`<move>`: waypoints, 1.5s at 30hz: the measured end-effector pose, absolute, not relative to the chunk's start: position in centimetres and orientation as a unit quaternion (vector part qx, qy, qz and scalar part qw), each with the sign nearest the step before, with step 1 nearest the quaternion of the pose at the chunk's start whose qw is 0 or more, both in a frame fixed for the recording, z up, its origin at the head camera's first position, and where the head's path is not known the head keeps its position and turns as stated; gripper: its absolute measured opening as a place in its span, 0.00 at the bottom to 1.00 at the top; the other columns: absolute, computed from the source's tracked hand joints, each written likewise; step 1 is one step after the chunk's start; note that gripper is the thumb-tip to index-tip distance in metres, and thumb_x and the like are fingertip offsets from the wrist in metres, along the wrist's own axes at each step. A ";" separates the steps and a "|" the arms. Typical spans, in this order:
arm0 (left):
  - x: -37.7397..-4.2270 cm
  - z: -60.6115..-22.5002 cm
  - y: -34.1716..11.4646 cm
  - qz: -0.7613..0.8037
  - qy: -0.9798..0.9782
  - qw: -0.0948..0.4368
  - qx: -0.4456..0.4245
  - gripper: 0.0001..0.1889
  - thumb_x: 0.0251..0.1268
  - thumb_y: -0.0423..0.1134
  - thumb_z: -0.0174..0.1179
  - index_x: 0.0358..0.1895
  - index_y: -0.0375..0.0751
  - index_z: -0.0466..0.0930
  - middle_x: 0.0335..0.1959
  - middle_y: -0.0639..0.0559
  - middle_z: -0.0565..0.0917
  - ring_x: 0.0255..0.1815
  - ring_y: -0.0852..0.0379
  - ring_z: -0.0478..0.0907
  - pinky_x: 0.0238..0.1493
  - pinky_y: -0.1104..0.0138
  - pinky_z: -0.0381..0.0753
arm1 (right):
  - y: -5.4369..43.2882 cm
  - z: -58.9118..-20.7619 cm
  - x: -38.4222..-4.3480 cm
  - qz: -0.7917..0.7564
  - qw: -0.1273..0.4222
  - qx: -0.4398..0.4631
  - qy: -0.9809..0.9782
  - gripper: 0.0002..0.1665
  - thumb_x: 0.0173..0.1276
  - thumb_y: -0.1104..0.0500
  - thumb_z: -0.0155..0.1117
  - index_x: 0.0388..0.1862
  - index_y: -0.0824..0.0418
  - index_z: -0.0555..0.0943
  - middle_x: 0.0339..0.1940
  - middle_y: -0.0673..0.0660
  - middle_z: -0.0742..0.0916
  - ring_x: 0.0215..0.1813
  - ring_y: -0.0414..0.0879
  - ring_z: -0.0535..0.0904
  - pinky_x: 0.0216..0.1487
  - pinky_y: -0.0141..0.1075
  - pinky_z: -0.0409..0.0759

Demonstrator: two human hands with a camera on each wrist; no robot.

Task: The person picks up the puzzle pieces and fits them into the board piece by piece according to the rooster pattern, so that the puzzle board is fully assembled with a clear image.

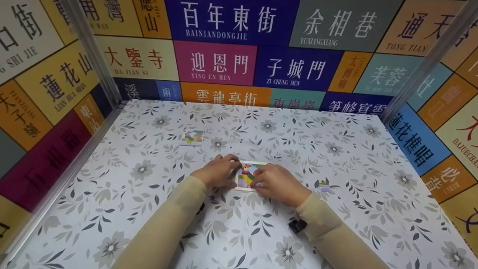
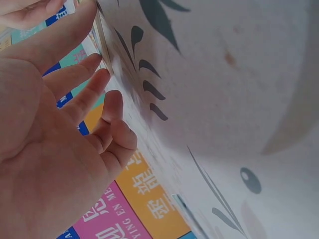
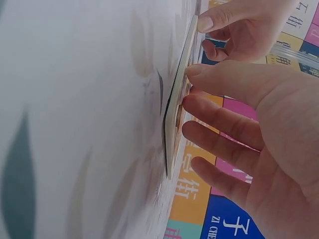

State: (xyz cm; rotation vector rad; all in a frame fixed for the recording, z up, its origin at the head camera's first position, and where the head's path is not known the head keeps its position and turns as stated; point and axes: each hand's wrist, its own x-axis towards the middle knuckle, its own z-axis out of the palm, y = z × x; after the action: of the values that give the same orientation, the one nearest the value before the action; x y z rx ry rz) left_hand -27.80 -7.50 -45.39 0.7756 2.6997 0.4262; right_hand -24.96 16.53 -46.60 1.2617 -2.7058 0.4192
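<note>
A small jigsaw puzzle board (image 1: 246, 189) with a pale rim and a colourful bird picture lies on the patterned table, between both hands. My left hand (image 1: 219, 171) holds its left edge, thumb near the lower corner and a finger near the upper one. My right hand (image 1: 281, 183) is over the board's right part, thumb and fingertips together on a puzzle piece there, mostly hidden by the fingers. In the right wrist view the board (image 3: 172, 134) appears edge-on, with the right hand's fingertips (image 3: 192, 104) at its face.
Two small groups of colourful puzzle pieces lie apart: one (image 1: 192, 137) at the back left, another (image 1: 325, 186) right of the right hand. Panels with printed street names (image 1: 216, 61) wall the floral table (image 1: 239, 231) at back and sides.
</note>
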 end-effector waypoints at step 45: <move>-27.8 -45.4 -7.2 0.154 0.942 0.169 0.245 0.34 0.63 0.47 0.74 0.73 0.52 0.75 0.78 0.54 0.67 0.70 0.45 0.66 0.72 0.51 0.69 | 25.0 -46.7 -23.4 0.179 0.044 0.298 -0.937 0.09 0.65 0.57 0.74 0.44 0.53 0.92 0.44 0.49 0.89 0.49 0.48 0.85 0.53 0.47 0.82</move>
State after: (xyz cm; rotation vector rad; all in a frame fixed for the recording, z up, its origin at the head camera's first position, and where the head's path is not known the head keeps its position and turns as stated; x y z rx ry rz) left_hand -27.78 -7.17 -45.43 0.6971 2.6783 0.4390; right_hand -23.42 24.99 -46.68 0.9102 -2.8633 0.5476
